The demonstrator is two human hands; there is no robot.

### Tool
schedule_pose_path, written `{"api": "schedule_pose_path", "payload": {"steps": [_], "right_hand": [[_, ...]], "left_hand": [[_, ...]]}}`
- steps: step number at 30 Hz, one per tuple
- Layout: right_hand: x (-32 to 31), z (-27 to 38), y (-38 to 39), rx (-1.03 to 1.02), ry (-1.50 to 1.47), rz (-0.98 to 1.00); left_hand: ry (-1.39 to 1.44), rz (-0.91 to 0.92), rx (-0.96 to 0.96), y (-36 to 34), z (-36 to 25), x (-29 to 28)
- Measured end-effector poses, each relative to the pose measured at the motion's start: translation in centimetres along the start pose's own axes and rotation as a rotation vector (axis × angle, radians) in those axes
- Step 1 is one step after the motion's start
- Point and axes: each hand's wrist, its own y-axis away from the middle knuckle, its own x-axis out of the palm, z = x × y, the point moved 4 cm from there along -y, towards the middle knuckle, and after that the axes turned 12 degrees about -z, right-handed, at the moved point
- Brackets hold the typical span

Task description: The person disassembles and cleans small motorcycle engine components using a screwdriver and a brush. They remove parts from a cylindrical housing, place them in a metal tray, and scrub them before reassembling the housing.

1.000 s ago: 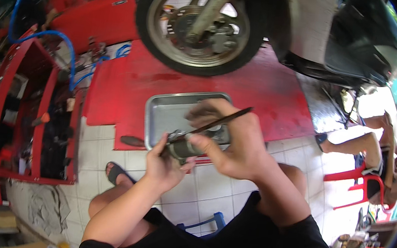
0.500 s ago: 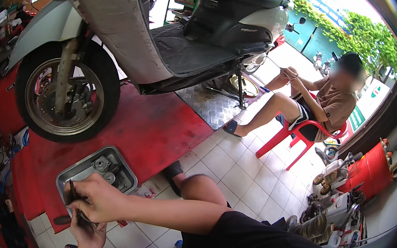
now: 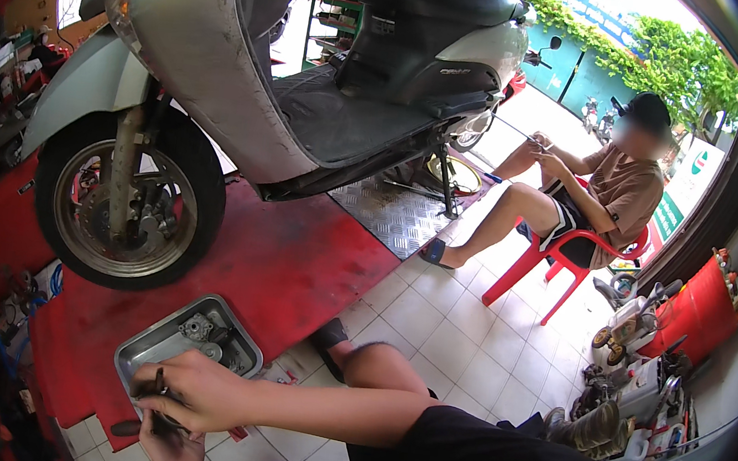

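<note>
Dark metal is what I see between my hands: a small dark part low at the left, just in front of the steel tray. My right hand is closed over the part from above and pinches a thin dark tool that stands almost upright. My left hand holds the part from below with fingers curled around it. More metal pieces lie in the tray, which sits on the red lift platform. A silver scooter stands on this platform. A person on a red plastic chair sits well apart, at the right.
</note>
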Motion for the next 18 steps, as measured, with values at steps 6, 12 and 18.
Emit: {"api": "schedule_pose_path", "payload": {"steps": [6, 12, 18], "right_hand": [[-0.9, -1.8, 1.0, 0.055, -0.021, -0.002], [-1.8, -3.2, 1.7, 0.019, 0.037, -0.002], [-2.4, -4.6, 2.9, 0.315, -0.046, -0.048]], "left_hand": [[-0.004, 0.146, -0.044, -1.3, 0.3, -0.1], [-0.002, 0.106, -0.036, -2.1, -0.6, -0.5], [-0.069, 0.198, -0.029, -3.5, 0.8, -1.3]]}}
